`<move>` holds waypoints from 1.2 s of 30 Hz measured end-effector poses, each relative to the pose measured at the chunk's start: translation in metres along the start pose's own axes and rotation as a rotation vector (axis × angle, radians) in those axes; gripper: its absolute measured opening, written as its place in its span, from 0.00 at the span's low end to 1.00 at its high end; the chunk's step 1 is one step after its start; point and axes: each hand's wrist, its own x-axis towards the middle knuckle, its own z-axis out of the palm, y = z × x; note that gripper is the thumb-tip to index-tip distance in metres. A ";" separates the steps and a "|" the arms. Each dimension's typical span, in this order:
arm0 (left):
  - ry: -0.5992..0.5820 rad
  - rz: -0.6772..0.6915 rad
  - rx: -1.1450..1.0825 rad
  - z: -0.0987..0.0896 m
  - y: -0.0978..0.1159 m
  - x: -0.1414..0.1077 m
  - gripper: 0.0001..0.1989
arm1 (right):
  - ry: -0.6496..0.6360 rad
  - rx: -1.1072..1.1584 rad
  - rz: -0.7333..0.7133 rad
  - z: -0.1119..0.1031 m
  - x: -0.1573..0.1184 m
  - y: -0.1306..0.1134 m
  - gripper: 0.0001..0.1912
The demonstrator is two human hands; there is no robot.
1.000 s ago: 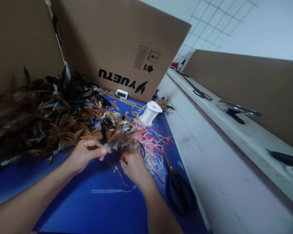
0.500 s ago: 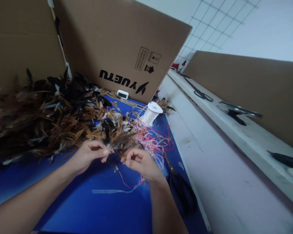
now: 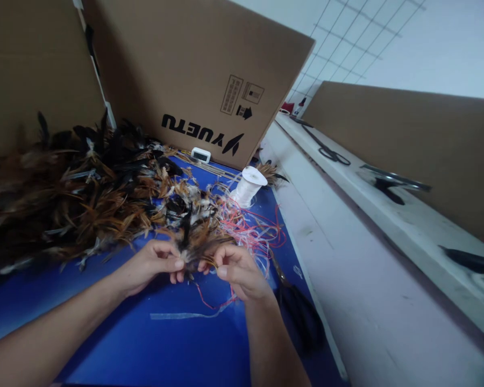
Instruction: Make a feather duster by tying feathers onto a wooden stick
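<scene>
My left hand (image 3: pixel 155 264) pinches the pale base of a small bunch of brown and black feathers (image 3: pixel 196 244) between thumb and finger. The tips fan up and to the right over the blue table (image 3: pixel 145 349). On the other side my right hand (image 3: pixel 240 271) is closed, its thumb and forefinger gripping the thin end of a brown feather (image 3: pixel 205 262) at the bunch's right edge. Below the hands a pink string (image 3: pixel 204 301) and a strip of clear ribbon (image 3: pixel 177 316) lie on the table.
A large feather heap (image 3: pixel 80 199) covers the table's left and back. Behind stand a cardboard box (image 3: pixel 193 70), a small white digital display (image 3: pixel 200 155) and a ribbon spool (image 3: pixel 250 185) beside tangled pink and white strings (image 3: pixel 246 231). Black-handled scissors (image 3: pixel 300 317) lie at right, near a ledge (image 3: pixel 358 188).
My right hand has shifted slightly right, and its fingers now hold a feather drawn out sideways. The bunch in my left hand stands a little more upright. The view has moved slightly.
</scene>
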 end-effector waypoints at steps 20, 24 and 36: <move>-0.004 -0.017 -0.104 -0.001 -0.002 -0.001 0.11 | 0.087 0.027 0.057 0.003 0.007 0.016 0.16; 0.010 0.003 -0.072 -0.003 -0.004 0.000 0.09 | 0.011 -0.119 0.112 0.015 0.009 0.023 0.19; 0.017 0.056 0.052 -0.001 -0.004 0.002 0.08 | 0.145 -0.211 0.146 0.022 0.012 0.034 0.17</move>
